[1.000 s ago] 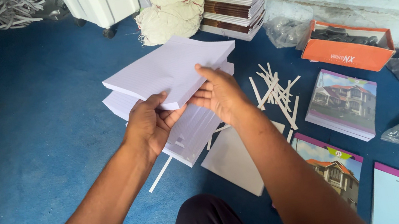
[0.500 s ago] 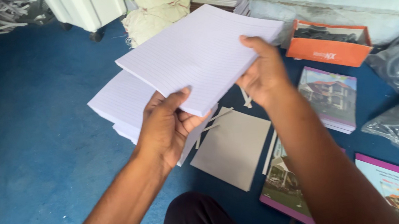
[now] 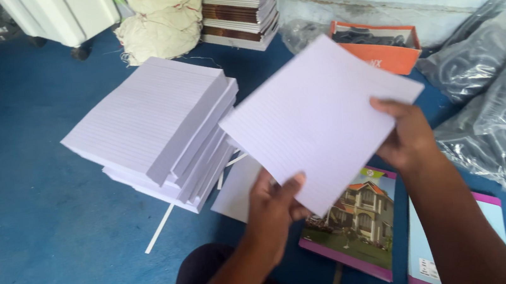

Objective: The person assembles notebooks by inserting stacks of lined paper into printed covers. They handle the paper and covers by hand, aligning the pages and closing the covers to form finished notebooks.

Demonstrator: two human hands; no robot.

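An orange box [image 3: 376,45] sits by the wall. Left of it stands a stack of books [image 3: 237,7], then cream cloth bundles [image 3: 156,20]. Grey plastic bags [image 3: 502,101] lie right of the box.

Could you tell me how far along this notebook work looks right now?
Done: bound books are stacked by the wall. In hand: the left hand and right hand hold one bundle of ruled sheets above the printed covers. Left: the tall pile of ruled bundles on the blue floor has no covers.
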